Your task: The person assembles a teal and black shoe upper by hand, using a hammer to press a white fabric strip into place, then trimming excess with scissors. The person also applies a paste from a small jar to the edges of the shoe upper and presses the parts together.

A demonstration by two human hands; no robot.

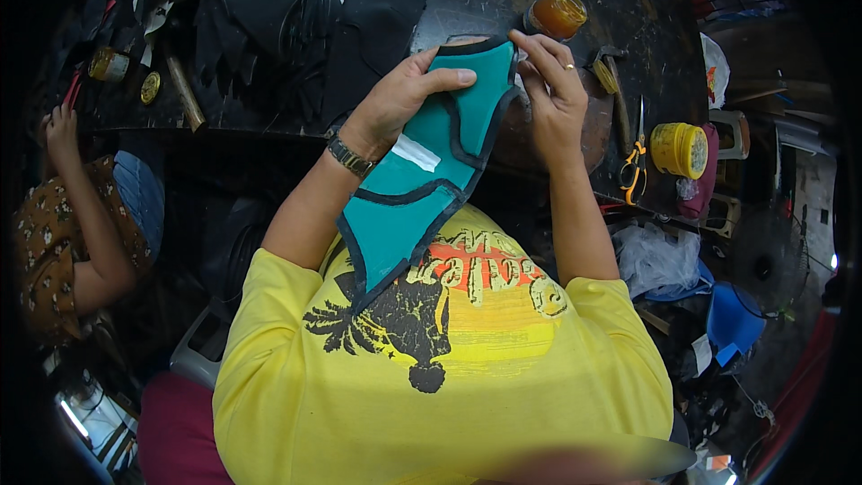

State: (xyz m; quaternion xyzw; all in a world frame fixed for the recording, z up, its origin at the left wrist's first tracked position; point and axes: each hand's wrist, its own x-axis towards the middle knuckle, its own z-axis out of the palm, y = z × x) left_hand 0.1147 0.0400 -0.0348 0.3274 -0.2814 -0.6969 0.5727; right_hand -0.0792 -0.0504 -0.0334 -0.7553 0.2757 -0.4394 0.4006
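Observation:
A flat teal piece with black edging (485, 81), likely a cut shoe or bag part, hangs from both hands over my lap. My left hand (404, 94) is closed on its upper left side, thumb lying on the teal face. At the upper right corner my right hand (552, 76) pinches the black edge between thumb and fingertips. A white label (416, 154) sits on the middle of the teal surface. The lower end tapers to a point against my yellow shirt. Just beyond my right hand stands a jar of amber glue (558, 14).
Stacked black cut pieces (260, 0) cover the table's far left. To the right lie a hammer (618, 94), orange-handled scissors (634, 166) and a yellow tub (679, 150). Left are a wooden handle (185, 92) and another jar (109, 64). A co-worker's hand (63, 139) is at far left.

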